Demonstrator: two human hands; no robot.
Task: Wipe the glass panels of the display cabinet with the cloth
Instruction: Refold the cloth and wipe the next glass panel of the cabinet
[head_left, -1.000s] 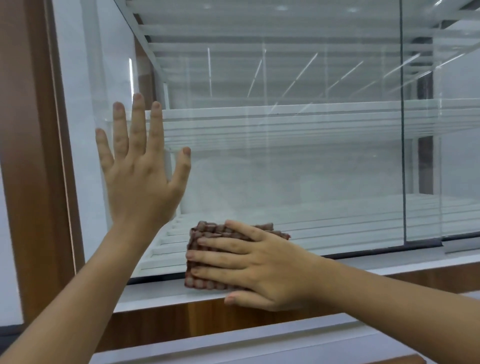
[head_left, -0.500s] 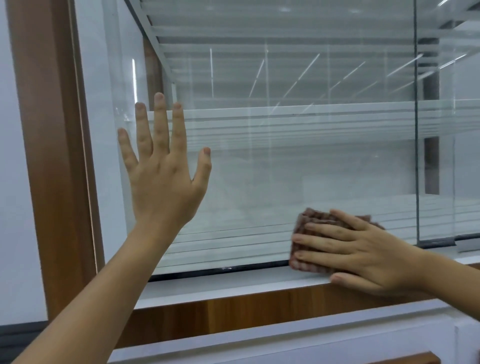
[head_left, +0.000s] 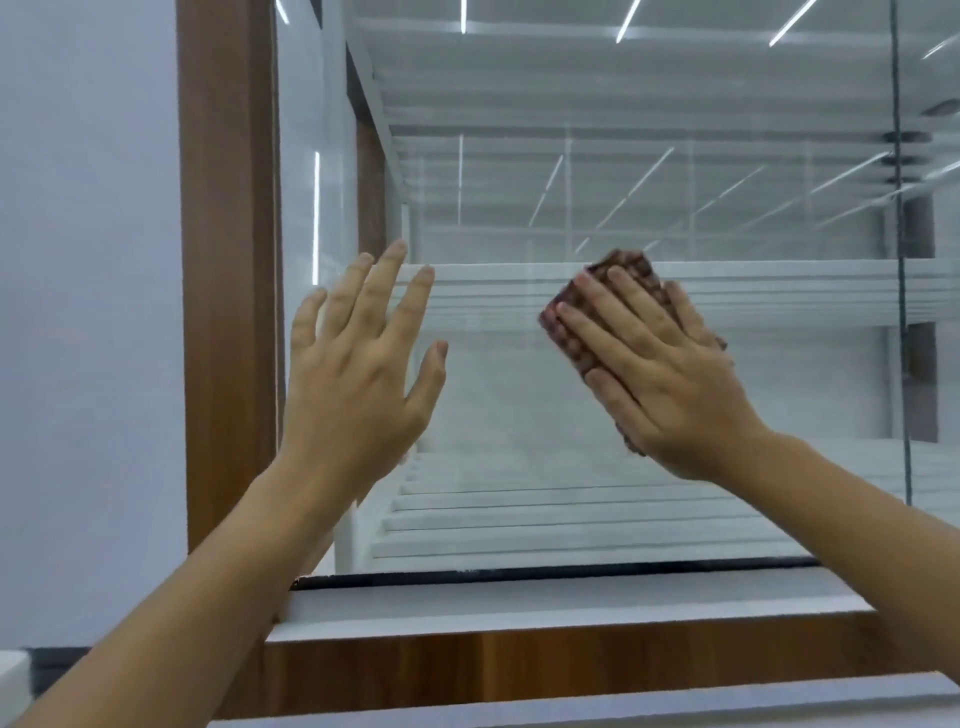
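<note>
The display cabinet's front glass panel (head_left: 519, 171) fills most of the view, with white shelves behind it. My right hand (head_left: 665, 379) lies flat on a brown knobbly cloth (head_left: 571, 332) and presses it against the glass at mid height, right of centre. The cloth shows above and left of my fingers; most of it is hidden under the palm. My left hand (head_left: 358, 374) is raised with fingers spread near the left part of the same panel, holding nothing.
A brown wooden post (head_left: 228, 260) frames the cabinet's left side, next to a white wall (head_left: 83, 260). A white sill (head_left: 519, 613) over a wooden band runs below the glass. A vertical seam (head_left: 901, 260) marks the neighbouring pane on the right.
My right hand has carried the cloth from the bottom edge of the glass rightward, then up to mid height. My left hand stays raised; the view has shifted upward.
</note>
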